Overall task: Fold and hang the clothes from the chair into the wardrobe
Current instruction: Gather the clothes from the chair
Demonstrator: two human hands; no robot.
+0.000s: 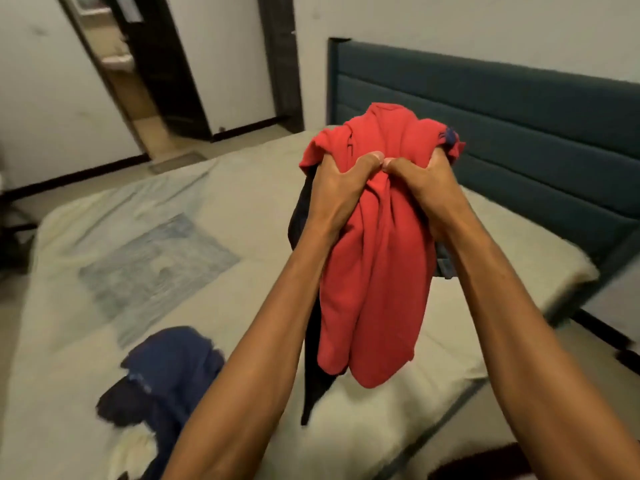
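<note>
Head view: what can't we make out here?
- Dark garment behind the red garment: mostly hidden, type unclear.
- Fingers of the left hand and right hand: buried in cloth.
- Navy clothes on the bed: motion-blurred, count unclear.
- Chair, wardrobe: not visible.

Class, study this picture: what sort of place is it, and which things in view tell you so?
Most likely a bedroom. A bed with a pale quilt fills the view, a padded teal headboard stands against the wall, and loose clothes, a navy garment, lie on the bed.
</note>
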